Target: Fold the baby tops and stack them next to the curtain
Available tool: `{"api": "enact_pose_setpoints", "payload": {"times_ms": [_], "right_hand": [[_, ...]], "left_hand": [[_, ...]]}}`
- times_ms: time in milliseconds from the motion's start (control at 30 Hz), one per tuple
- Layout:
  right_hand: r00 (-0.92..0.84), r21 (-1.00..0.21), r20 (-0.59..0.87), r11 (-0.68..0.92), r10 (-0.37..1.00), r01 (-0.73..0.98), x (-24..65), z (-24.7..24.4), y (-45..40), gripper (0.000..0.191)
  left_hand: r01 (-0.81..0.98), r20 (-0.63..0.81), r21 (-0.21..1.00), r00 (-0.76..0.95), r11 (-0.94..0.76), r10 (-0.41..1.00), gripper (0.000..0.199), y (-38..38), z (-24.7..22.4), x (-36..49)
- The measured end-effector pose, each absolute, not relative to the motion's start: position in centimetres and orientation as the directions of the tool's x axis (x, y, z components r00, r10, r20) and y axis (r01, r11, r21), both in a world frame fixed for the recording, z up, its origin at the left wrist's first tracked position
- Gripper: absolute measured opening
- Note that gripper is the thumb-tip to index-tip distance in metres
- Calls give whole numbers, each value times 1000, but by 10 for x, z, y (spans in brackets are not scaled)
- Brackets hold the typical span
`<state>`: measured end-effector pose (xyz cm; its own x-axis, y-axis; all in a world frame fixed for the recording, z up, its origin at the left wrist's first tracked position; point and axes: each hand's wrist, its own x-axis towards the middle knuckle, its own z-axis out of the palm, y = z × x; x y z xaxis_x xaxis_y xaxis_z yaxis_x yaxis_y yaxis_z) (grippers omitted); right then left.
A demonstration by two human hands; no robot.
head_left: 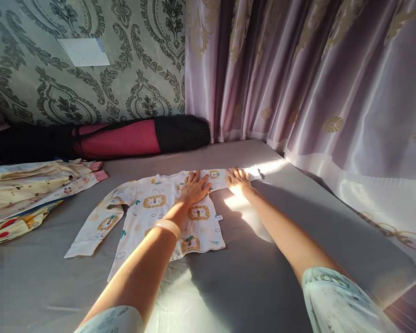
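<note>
A small white long-sleeved shirt (155, 201) printed with yellow lion faces is spread on a grey bed sheet (249, 273). My left hand (194, 187) lies on its upper right part, near the shoulder, fingers spread. Farther right, my right hand (238, 181) rests with spread fingers on the sleeve that stretches out to the right. The other sleeve bends down toward the lower left. My left forearm covers part of the shirt's lower middle.
Several patterned garments (27, 189) lie at the left edge. A long black and red bundle (121, 138) lies along the patterned wall (125, 55). Shiny purple curtains (298, 69) hang behind and to the right of the bed.
</note>
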<state>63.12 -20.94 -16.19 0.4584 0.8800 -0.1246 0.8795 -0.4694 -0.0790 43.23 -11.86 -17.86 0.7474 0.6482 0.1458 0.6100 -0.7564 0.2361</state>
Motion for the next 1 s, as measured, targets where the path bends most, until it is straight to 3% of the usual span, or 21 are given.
{"api": "enact_pose_setpoints", "payload": {"times_ms": [133, 267, 433, 567, 767, 1000], "right_hand": [[583, -65, -123, -593, 803, 803, 656, -162, -221, 58], [584, -68, -58, -586, 810, 807, 667, -167, -226, 55], [606, -16, -109, -610, 788, 792, 666, -159, -219, 54], [456, 54, 32, -457, 889, 888, 620, -139, -207, 57], [8, -123, 51, -1, 999, 992, 498, -140, -177, 58], [169, -174, -46, -175, 985, 969, 453, -159, -135, 69]], "left_hand": [[617, 119, 236, 748, -751, 652, 58, -120, -178, 432], [623, 86, 266, 744, -735, 662, 56, -121, -173, 435], [599, 14, 355, 764, -718, 645, 59, -114, -162, 421], [596, 65, 359, 752, -718, 656, 52, -112, -154, 379], [636, 68, 316, 725, -704, 685, 46, -124, -145, 299], [630, 117, 319, 715, -708, 689, 38, -136, -136, 228]]}}
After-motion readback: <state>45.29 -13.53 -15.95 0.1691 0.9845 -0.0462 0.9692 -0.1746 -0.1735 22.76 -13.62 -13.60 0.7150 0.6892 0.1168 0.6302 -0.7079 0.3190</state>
